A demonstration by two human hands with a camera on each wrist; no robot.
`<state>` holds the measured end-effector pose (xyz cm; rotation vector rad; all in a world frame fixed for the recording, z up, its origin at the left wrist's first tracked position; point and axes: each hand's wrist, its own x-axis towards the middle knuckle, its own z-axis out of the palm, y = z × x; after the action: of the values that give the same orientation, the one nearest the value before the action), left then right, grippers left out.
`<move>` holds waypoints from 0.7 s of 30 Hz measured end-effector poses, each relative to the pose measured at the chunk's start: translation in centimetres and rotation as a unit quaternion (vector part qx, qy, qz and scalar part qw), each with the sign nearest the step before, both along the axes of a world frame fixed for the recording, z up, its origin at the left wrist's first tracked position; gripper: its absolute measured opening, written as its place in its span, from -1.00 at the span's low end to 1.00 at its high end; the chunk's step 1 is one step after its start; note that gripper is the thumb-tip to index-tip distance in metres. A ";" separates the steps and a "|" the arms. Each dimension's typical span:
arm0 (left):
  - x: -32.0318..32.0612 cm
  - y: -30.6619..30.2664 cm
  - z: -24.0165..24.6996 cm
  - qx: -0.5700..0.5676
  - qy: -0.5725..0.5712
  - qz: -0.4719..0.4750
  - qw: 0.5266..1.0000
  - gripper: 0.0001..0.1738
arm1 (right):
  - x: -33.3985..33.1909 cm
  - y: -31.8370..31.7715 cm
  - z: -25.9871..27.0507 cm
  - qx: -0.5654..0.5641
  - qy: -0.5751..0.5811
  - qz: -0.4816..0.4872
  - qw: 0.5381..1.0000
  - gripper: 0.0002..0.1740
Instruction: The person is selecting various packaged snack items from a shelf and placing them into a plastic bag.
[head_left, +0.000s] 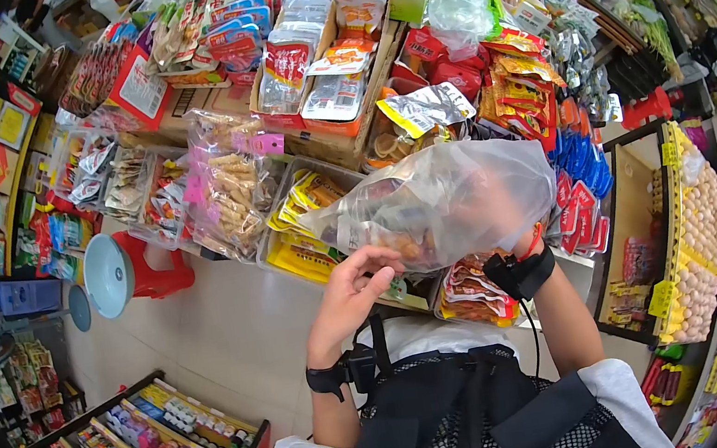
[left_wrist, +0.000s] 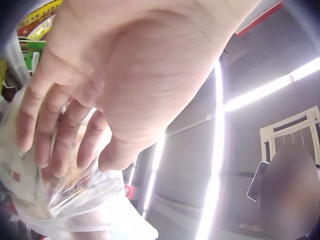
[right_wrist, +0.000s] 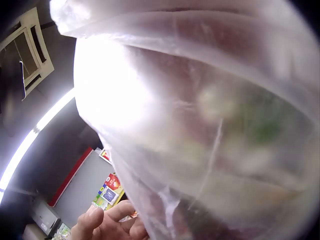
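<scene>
Translucent plastic is spread as a bag point(head_left: 443, 196) just right of the yellow packets point(head_left: 309, 196), apparently by the right hand point(head_left: 506, 205) to part its walls; that grip cannot be told. On their near side, the left hand point(head_left: 349, 293) is held loosely, nothing visibly gripped. Left of them, a red stool point(head_left: 157, 265) is set; their right edge is hidden by the bag.

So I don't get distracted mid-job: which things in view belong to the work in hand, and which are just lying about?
Job in hand:
clear plastic bag, contents unclear
left hand, fingers at the bag
right hand, seen through the plastic, grip unclear

Just lying about:
pale blue basin
red stool
eggs on the right
</scene>
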<state>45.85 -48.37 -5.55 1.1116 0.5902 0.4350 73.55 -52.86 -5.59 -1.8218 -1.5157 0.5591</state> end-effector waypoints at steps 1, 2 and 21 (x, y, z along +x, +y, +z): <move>0.1 0.2 0.0 0.003 -0.005 -0.003 1.000 -0.73 | -0.1 0.1 0.4 0.003 0.007 0.006 1.000 -0.25; 0.2 0.5 -0.1 0.006 -0.010 -0.006 1.000 -0.74 | -0.2 0.2 0.7 0.006 0.013 0.010 1.000 -0.25; 0.0 1.5 0.4 0.033 0.019 -0.021 0.999 -0.54 | -1.1 -1.2 9.6 0.103 0.020 -0.203 0.974 -0.75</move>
<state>45.86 -46.83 -5.13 1.1957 0.5894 0.4003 72.40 -54.02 4.03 -1.8723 -1.0847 0.2300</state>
